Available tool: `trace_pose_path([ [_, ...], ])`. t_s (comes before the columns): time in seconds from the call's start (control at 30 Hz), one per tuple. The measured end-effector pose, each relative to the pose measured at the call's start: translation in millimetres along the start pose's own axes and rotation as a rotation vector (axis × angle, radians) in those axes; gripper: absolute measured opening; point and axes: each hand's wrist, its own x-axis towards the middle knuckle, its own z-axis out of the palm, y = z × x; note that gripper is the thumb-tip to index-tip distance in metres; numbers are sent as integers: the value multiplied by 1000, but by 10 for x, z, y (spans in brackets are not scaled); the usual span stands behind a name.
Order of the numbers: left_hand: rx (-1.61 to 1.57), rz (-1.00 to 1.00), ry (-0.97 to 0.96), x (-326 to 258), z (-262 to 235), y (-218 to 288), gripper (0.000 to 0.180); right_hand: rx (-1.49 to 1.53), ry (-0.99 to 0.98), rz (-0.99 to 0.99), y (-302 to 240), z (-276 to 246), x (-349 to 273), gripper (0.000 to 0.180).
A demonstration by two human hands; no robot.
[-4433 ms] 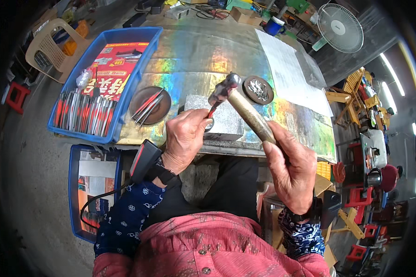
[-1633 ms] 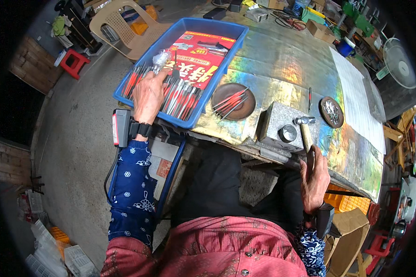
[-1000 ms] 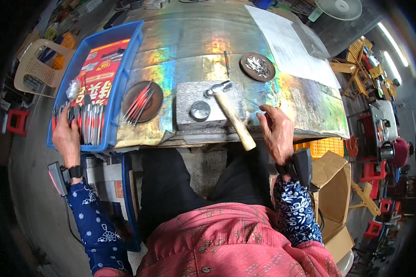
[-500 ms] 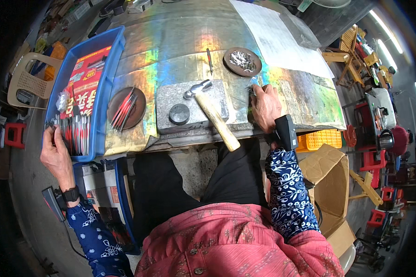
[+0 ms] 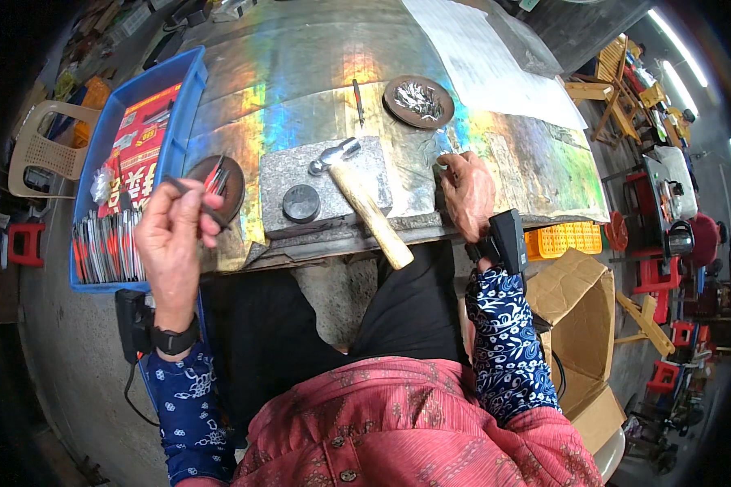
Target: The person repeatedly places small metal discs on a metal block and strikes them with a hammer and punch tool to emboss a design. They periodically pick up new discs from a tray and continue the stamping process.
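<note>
My left hand (image 5: 170,243) is raised between the blue tray (image 5: 188,105) and a brown dish (image 5: 237,191). Its fingers pinch a dark, slim tool (image 5: 213,214), blurred, its kind unclear. Inside the tray's near end stands a packed row of slim grey and red tools (image 5: 110,247). Several red and black ones (image 5: 215,177) lie in the brown dish, partly behind my fingers. On the table's right side rests my right hand (image 5: 469,195), fingers curled, beside a small clear scrap (image 5: 448,138); whatever it grips is hidden.
A hammer (image 5: 365,207) lies across a grey stone block (image 5: 276,174), its handle overhanging the table edge. Beside it sits a black round puck (image 5: 301,203). Farther back are a dish of small silvery pieces (image 5: 418,101), a red-and-black slim tool (image 5: 358,101) and white sheets (image 5: 495,73).
My left hand has left the tray's near end and moved right, lifting a dark slim tool. My right hand stays in nearly the same place. The view has shifted slightly.
</note>
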Motion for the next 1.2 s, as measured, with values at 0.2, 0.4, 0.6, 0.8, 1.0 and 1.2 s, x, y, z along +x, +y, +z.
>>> trace_pose_path([
  [0.2,-67,5,-55,23,367,-45,13,-33,10,-17,-38,36,57,13],
  [0.4,-10,32,-76,4,504,-79,16,-125,-22,44,-105,87,115,16],
  [0.6,-23,23,-67,-13,521,-104,15,-252,6,-28,-54,187,140,11],
  [0.8,-54,26,-34,-16,537,-147,13,-219,74,-290,47,192,228,11],
  [1.0,-63,5,-49,-61,547,-210,10,-111,-42,-244,49,70,225,14],
  [1.2,-30,-3,-50,-70,559,-241,12,-46,-124,-50,32,-6,155,18],
])
